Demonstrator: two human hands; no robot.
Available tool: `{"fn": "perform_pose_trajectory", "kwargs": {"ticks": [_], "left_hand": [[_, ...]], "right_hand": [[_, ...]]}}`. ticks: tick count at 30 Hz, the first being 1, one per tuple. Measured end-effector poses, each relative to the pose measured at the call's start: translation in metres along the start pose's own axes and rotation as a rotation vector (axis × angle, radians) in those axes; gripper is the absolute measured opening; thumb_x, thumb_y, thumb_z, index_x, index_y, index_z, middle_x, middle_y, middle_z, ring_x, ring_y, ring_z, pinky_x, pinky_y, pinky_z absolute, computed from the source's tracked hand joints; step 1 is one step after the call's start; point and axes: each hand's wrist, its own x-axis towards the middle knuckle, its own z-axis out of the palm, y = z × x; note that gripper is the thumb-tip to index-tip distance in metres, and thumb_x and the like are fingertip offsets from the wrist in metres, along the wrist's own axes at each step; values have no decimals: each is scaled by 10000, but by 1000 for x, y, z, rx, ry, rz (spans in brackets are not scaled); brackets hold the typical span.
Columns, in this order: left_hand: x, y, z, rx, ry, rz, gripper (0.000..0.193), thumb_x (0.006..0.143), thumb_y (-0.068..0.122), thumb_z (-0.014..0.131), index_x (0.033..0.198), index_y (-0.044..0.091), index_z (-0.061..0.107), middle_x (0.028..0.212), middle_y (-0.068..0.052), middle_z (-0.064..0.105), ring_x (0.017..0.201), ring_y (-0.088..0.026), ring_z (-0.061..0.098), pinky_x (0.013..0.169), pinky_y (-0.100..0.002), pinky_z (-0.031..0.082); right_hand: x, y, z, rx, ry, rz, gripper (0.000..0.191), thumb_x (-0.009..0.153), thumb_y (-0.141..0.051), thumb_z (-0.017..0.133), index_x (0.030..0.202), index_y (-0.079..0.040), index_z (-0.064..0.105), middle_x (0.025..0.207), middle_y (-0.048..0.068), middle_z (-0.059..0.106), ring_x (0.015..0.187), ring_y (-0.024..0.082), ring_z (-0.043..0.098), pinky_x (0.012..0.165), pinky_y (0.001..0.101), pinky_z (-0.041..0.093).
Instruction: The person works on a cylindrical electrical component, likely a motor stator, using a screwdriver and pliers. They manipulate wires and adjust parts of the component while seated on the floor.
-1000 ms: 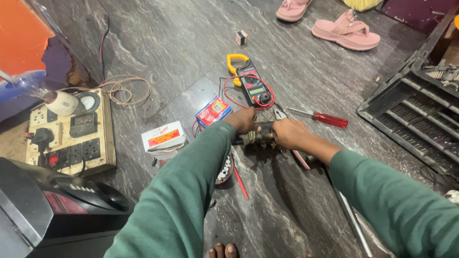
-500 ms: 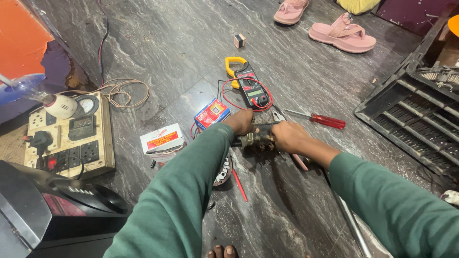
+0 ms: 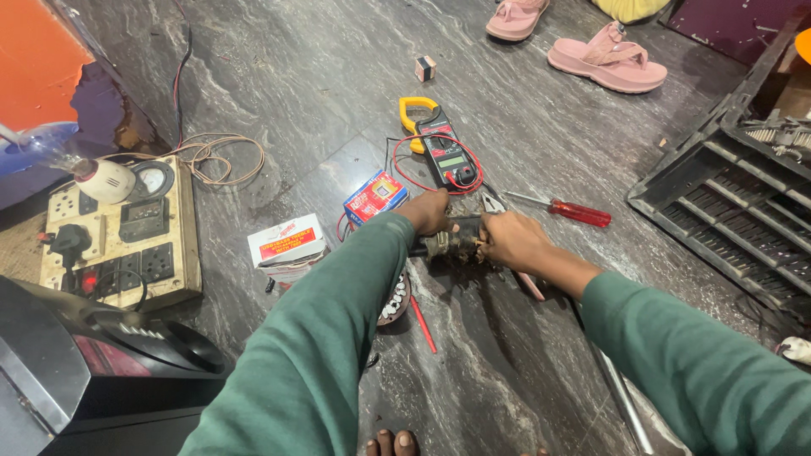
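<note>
Both my hands meet over a dirty, dark motor part (image 3: 452,243) lying on the grey marble floor. My left hand (image 3: 427,212) grips its left end. My right hand (image 3: 510,239) closes on its right end, where wires show. Just beyond them lies a clamp meter (image 3: 445,152) with a yellow jaw and looped red lead. Pliers (image 3: 493,203) rest partly under my right hand, and a red-handled screwdriver (image 3: 573,210) lies to the right.
A blue-red small box (image 3: 375,196) and a white box (image 3: 285,241) sit left of my hands. A wooden switchboard (image 3: 127,232) with sockets and a bulb stands at left, a black device (image 3: 101,363) below it. Black grille (image 3: 726,203) at right; pink sandals (image 3: 606,59) far back.
Both hands stay on the motor part with only slight shifts. The camera view has drifted a little; nothing else has moved.
</note>
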Motion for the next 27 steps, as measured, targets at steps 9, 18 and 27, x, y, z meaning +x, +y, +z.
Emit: {"fn": "perform_pose_trajectory", "kwargs": {"ticks": [9, 18, 27], "left_hand": [[5, -4, 3, -12, 7, 10, 736, 815, 442, 829, 1328, 2, 536, 1350, -259, 607, 1313, -396, 561, 1061, -449, 464], [5, -9, 7, -21, 24, 37, 727, 824, 422, 820, 1328, -14, 531, 1325, -269, 622, 1283, -407, 583, 1043, -451, 481], [0, -4, 4, -33, 5, 19, 734, 826, 428, 812, 1346, 0, 520, 1340, -272, 615, 1293, -409, 579, 1049, -455, 478]], "right_hand": [[5, 4, 2, -41, -108, 25, 280, 914, -331, 623, 960, -87, 753, 993, 213, 728, 976, 417, 699, 850, 516, 542], [9, 10, 9, -90, 62, -97, 214, 827, -228, 668, 897, -31, 709, 933, 241, 714, 906, 446, 692, 793, 540, 540], [8, 2, 10, -50, 71, -65, 192, 789, -203, 697, 902, -47, 698, 932, 210, 723, 905, 433, 699, 789, 536, 548]]}}
